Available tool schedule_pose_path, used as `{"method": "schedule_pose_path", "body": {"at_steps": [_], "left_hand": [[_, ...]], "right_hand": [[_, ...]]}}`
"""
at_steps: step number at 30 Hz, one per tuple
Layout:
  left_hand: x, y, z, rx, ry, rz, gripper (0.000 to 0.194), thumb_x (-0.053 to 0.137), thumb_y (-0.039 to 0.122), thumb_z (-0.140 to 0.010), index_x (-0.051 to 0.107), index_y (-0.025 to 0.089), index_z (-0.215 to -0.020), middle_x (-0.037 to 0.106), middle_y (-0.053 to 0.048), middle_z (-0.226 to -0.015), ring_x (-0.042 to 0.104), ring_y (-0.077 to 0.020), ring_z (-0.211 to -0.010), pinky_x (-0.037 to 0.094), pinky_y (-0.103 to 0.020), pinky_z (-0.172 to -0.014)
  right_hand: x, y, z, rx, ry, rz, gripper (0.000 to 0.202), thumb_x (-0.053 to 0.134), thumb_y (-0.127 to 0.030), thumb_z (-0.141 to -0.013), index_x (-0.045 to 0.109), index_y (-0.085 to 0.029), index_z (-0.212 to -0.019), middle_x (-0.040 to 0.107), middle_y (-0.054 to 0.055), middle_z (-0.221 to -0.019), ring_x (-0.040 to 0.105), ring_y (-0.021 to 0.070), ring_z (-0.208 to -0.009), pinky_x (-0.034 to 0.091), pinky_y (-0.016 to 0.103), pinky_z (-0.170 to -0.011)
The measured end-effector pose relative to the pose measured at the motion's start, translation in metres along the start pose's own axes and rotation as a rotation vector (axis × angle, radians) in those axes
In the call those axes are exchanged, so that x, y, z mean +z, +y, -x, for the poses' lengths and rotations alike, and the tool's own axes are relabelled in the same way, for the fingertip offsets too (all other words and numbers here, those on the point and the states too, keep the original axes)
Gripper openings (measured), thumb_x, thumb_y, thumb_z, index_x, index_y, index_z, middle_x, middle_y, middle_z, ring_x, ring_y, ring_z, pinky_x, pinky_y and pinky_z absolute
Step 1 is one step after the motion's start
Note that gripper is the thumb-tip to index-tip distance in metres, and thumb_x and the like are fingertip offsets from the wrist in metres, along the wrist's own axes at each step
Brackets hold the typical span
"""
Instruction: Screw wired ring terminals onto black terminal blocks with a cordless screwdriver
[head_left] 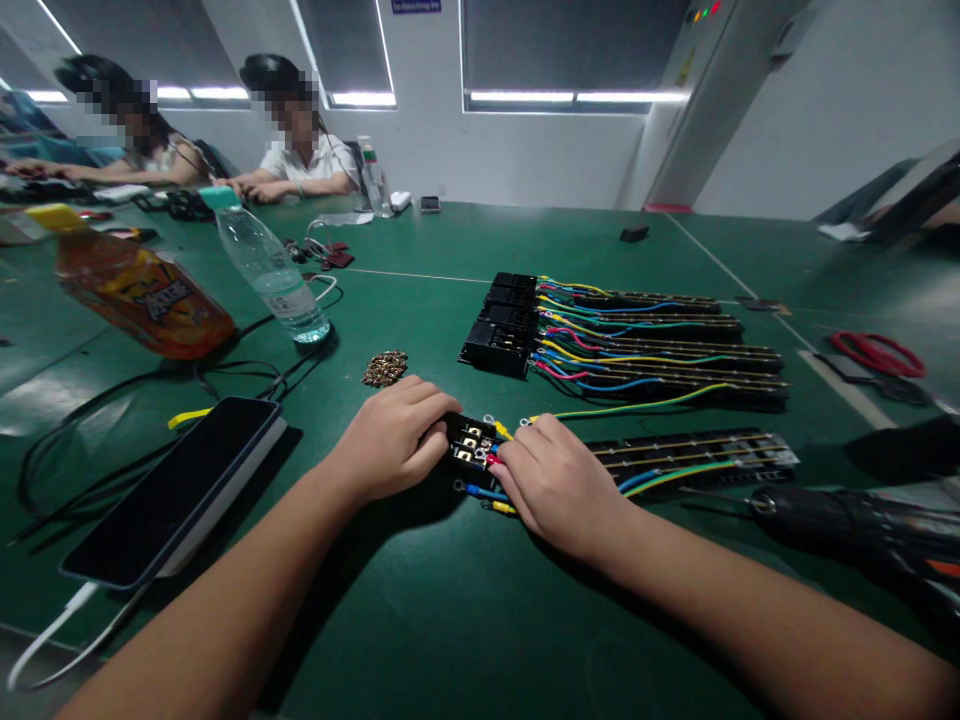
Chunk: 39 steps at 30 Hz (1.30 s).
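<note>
My left hand [394,440] is closed on the end of a black terminal block [471,440] with brass-coloured contacts. My right hand [562,480] pinches a wire with a red-sleeved ring terminal [493,460] against the block's right side. Its fingers partly hide the wires and the contact there. Wires with blue-sleeved [480,491] and yellow-sleeved [501,508] ring terminals stick out loose below the hand. Behind the right hand, a long black slotted strip [675,455] lies with green-yellow and blue wires over it. A small heap of brass-coloured screws [385,368] sits just beyond my left hand.
Several wired black assemblies [499,340] lie side by side beyond my hands. A power screwdriver [832,515] points in from the right. On the left are a phone [176,480] with a cable, a water bottle [277,285] and an orange drink bottle [146,290]. Two people sit far left.
</note>
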<state>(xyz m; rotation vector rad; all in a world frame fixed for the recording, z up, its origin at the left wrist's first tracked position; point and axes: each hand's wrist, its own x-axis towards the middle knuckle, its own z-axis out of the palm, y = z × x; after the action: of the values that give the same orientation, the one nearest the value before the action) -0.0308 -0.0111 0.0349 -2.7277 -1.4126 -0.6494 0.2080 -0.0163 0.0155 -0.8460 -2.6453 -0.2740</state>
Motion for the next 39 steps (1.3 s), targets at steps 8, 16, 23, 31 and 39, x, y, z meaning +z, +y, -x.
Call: {"method": "schedule_pose_path", "body": {"at_steps": [8, 16, 23, 31, 39], "left_hand": [[-0.001, -0.003, -0.002, -0.048, -0.021, -0.01, 0.027, 0.042, 0.021, -0.089, 0.065, 0.017, -0.103, 0.067, -0.008, -0.096, 0.056, -0.0238, -0.088, 0.047, -0.04, -0.083], [0.006, -0.013, 0.002, -0.166, 0.052, 0.104, 0.031, 0.036, 0.025, -0.092, 0.065, 0.018, -0.099, 0.066, -0.006, -0.09, 0.059, -0.0227, -0.087, 0.046, -0.039, -0.079], [0.011, -0.028, 0.0, -0.464, 0.209, 0.082, 0.019, 0.045, 0.021, -0.088, 0.064, 0.019, -0.091, 0.067, -0.005, -0.091, 0.062, -0.0222, -0.087, 0.049, -0.038, -0.081], [0.028, -0.052, 0.002, -0.588, 0.204, -0.177, 0.048, 0.059, 0.027, -0.088, 0.05, 0.009, -0.132, 0.048, -0.024, -0.139, 0.045, -0.0385, -0.132, 0.041, -0.057, -0.111], [0.026, -0.055, -0.001, -0.672, 0.154, -0.179, 0.037, 0.057, 0.03, -0.09, 0.054, 0.012, -0.121, 0.054, -0.02, -0.124, 0.052, -0.036, -0.119, 0.047, -0.054, -0.103]], "right_hand": [[0.002, -0.002, -0.004, 0.011, -0.008, -0.015, 0.026, 0.046, -0.026, -0.101, 0.063, -0.016, -0.084, 0.06, 0.008, -0.08, 0.043, 0.0244, -0.078, 0.032, 0.039, -0.074], [0.006, -0.002, -0.006, 0.015, -0.006, -0.03, 0.025, 0.048, -0.026, -0.1, 0.063, -0.016, -0.084, 0.06, 0.009, -0.08, 0.043, 0.0249, -0.077, 0.033, 0.039, -0.074], [0.005, -0.002, -0.005, 0.013, 0.038, -0.076, 0.023, 0.049, -0.022, -0.099, 0.064, -0.015, -0.082, 0.059, 0.009, -0.077, 0.042, 0.0237, -0.075, 0.034, 0.038, -0.072], [0.005, -0.003, -0.005, 0.004, 0.042, -0.071, 0.026, 0.048, -0.022, -0.099, 0.064, -0.016, -0.08, 0.058, 0.009, -0.075, 0.041, 0.0236, -0.073, 0.035, 0.038, -0.073], [0.005, -0.002, -0.004, 0.004, 0.023, -0.077, 0.023, 0.049, -0.023, -0.099, 0.064, -0.015, -0.083, 0.058, 0.009, -0.078, 0.042, 0.0242, -0.074, 0.035, 0.039, -0.074]]}}
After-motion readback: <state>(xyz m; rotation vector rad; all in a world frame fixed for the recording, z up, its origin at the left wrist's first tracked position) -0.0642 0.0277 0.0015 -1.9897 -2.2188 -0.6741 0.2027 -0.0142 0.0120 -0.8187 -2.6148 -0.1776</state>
